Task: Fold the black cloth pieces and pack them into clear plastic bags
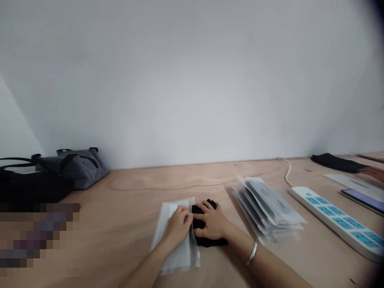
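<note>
A frosted plastic bag (175, 256) with a slider-type edge lies flat on the table, a white sheet showing inside it. My left hand (180, 226) is closed at the bag's right edge, thumb and fingers pinching it. Just beside that edge is a folded black cloth item (210, 241), its kind hard to make out. Spread over the cloth, my right hand (211, 220) presses it with fingers apart. The cloth's left side meets the bag's opening; whether any of it is inside is hidden by my hands.
Right of my hands is a stack of filled frosted bags (267, 208). Beyond it sit a white power strip (333, 220) with a cord, a phone (364, 200), black fabric (337, 163) and another person's hand (373, 173). A striped bag (85, 170) and a black bag (33, 190) stand left.
</note>
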The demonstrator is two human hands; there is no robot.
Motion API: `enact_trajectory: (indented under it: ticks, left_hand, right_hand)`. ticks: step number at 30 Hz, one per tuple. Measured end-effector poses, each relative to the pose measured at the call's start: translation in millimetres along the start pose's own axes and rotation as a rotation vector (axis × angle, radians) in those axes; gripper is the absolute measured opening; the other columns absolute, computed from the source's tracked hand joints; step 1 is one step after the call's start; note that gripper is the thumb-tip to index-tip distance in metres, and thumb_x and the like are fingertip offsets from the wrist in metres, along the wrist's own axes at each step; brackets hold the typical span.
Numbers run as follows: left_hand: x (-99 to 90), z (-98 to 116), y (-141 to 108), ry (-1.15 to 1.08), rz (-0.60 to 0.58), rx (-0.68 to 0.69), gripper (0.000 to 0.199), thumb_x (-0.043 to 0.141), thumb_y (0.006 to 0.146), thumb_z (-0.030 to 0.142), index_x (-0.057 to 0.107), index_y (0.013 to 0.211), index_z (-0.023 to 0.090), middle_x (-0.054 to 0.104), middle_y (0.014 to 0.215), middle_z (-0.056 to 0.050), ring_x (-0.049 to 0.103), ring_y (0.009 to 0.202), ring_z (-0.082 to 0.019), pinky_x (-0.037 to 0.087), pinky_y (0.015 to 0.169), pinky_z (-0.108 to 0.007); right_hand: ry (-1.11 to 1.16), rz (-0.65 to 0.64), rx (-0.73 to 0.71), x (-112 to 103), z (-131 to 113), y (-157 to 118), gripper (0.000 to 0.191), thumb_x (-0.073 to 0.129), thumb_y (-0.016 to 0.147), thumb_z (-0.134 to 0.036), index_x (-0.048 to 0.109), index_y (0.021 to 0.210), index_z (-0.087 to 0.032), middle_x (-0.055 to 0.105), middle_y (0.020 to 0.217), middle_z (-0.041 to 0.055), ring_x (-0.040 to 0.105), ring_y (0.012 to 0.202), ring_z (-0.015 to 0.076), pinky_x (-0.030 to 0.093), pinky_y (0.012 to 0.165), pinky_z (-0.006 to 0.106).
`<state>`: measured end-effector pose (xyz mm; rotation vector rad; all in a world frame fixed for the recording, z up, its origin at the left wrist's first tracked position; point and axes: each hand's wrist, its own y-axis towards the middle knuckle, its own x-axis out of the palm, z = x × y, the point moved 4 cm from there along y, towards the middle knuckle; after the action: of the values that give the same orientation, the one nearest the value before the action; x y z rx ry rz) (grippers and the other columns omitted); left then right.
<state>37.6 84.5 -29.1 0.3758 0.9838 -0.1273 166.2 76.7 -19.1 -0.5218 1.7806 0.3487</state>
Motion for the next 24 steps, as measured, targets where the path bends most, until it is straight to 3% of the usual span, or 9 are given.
enact_trajectory:
  ticks: [4,7,10,13,16,19,21,24]
  left_hand:
    - [-12.3,7.1,-0.7,-0.006,-0.016,0.071,0.029,0.031,0.087,0.017,0.054,0.070,0.019,0.054,0.092,-0.004,0.053,0.086,-0.014,0.041,0.076,-0.025]
    - [-26.2,14.8,-2.9,0.013,-0.078,0.190,0.023,0.033,0.087,0.019,0.055,0.078,0.021,0.054,0.092,-0.003,0.052,0.085,-0.015,0.041,0.076,-0.026]
    - [-36.9,26.5,-5.4,0.044,-0.159,0.331,0.015,0.041,0.085,0.021,0.056,0.081,0.022,0.057,0.089,-0.002,0.052,0.084,-0.016,0.039,0.078,-0.027]
    - [-41.8,36.2,-10.8,0.075,-0.181,0.394,0.013,0.045,0.084,0.023,0.057,0.079,0.021,0.058,0.084,-0.002,0.052,0.084,-0.019,0.037,0.082,-0.032]
    - [-41.9,35.9,-26.0,0.059,-0.160,0.409,0.018,0.041,0.087,0.026,0.059,0.087,0.022,0.060,0.092,-0.003,0.053,0.090,-0.019,0.039,0.084,-0.033]
    - [-36.7,23.2,-47.3,0.031,-0.168,0.427,0.027,0.037,0.090,0.032,0.056,0.109,0.028,0.054,0.118,-0.002,0.047,0.110,-0.020,0.035,0.096,-0.037]
    - [-30.7,12.3,-57.7,0.046,-0.211,0.422,0.037,0.035,0.091,0.036,0.040,0.127,0.032,0.040,0.135,-0.001,0.035,0.123,-0.022,0.027,0.102,-0.043]
    - [-24.2,2.7,-61.5,0.056,-0.285,0.389,0.045,0.030,0.093,0.037,0.019,0.136,0.032,0.026,0.142,0.000,0.024,0.129,-0.021,0.021,0.105,-0.047]
  right_hand:
    - [0.052,0.123,0.173,4.3,-16.4,1.8,0.052,0.049,0.076,-0.045,0.040,0.126,-0.033,0.025,0.141,0.0093,0.016,0.128,0.0343,0.011,0.094,0.062]
    - [0.233,0.158,0.205,-1.2,-29.3,-12.4,0.045,0.041,0.082,-0.033,0.040,0.126,-0.024,0.028,0.138,0.0117,0.025,0.126,0.0278,0.024,0.097,0.047]
    - [0.292,0.160,0.121,-10.8,-36.7,-36.9,0.039,0.038,0.084,-0.035,0.046,0.120,-0.022,0.038,0.130,0.0101,0.044,0.113,0.0227,0.034,0.092,0.035]
    - [0.164,0.199,0.139,-19.4,-30.5,-61.4,0.041,0.043,0.081,-0.045,0.051,0.115,-0.023,0.047,0.118,0.0103,0.051,0.100,0.0254,0.038,0.086,0.038]
    - [0.063,0.212,0.036,-25.4,-22.0,-74.9,0.055,0.050,0.072,-0.058,0.052,0.116,-0.026,0.047,0.117,0.0106,0.044,0.105,0.0296,0.033,0.089,0.044]
    - [0.027,0.146,-0.169,-25.5,-14.0,-77.1,0.073,0.054,0.063,-0.067,0.047,0.123,-0.027,0.038,0.129,0.0107,0.033,0.117,0.0323,0.023,0.097,0.047]
    - [0.010,0.093,-0.254,-22.1,-7.8,-74.0,0.079,0.054,0.062,-0.069,0.041,0.128,-0.026,0.028,0.138,0.0113,0.023,0.124,0.0332,0.015,0.101,0.049]
    - [-0.028,0.043,-0.306,-14.9,-1.3,-64.3,0.080,0.047,0.068,-0.069,0.031,0.134,-0.025,0.016,0.144,0.0128,0.009,0.130,0.0329,0.005,0.102,0.053]
